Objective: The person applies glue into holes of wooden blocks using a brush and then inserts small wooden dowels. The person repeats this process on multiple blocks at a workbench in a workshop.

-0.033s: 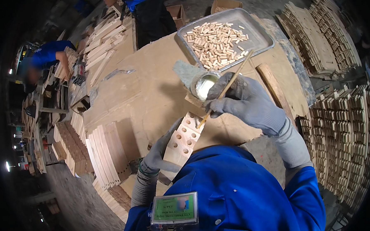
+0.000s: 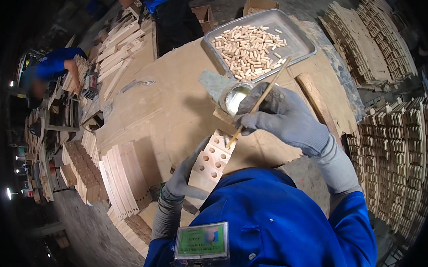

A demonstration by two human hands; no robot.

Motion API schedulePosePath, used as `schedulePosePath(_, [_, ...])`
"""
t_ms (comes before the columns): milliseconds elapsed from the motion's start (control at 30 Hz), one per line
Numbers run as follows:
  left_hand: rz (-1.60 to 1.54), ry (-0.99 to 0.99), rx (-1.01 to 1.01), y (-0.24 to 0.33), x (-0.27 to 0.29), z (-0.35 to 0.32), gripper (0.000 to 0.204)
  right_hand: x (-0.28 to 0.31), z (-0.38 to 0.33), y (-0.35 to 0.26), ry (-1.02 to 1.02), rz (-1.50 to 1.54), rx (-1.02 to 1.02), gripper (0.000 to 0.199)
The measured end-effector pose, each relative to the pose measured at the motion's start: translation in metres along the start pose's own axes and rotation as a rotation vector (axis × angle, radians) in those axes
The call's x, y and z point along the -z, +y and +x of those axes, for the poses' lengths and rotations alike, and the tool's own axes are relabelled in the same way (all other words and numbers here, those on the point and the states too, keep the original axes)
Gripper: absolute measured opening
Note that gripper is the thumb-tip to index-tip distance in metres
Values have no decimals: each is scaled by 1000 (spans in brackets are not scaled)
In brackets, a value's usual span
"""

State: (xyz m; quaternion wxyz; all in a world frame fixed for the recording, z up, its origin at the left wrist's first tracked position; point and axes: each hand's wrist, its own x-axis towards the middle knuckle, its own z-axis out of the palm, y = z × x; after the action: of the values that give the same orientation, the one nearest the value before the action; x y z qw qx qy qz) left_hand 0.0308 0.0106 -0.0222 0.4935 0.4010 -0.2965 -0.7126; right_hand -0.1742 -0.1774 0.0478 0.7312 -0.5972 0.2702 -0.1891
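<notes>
Several pale wooden pieces, held together in a bundle, turn their drilled round holes upward just in front of my body. My gloved left hand is closed around the bundle's left side. A thin wooden stick slants between the fingers of my gloved right hand. Its lower tip meets one of the holes near the far end of the bundle; how deep it sits I cannot tell. Beyond the bundle is a round can with something white inside, partly hidden by my right fingers.
A grey metal tray of loose wooden dowels stands at the far side of the cardboard-covered table. A wooden bar lies right. Wooden strips are stacked left, slatted stacks right. Two people in blue work at the far left.
</notes>
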Motion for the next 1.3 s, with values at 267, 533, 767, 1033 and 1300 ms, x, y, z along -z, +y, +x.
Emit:
schedulePosePath(267, [38,6,29,5,-1,4,121,2,0,-3,23,-18,-18,19])
schedulePosePath(533, [38,-2,6,6,-1,9,121,14,5,4,143,11,30,26])
schedulePosePath(767, [32,32,6,3,7,4,121,54,12,40,338,11,123,17])
schedulePosePath(1033, [34,62,-25,-4,16,1,121,44,-3,103,364,-157,129,17])
schedulePosePath(1300, [32,109,-5,1,12,2,121,5,-33,101,365,-438,466,13])
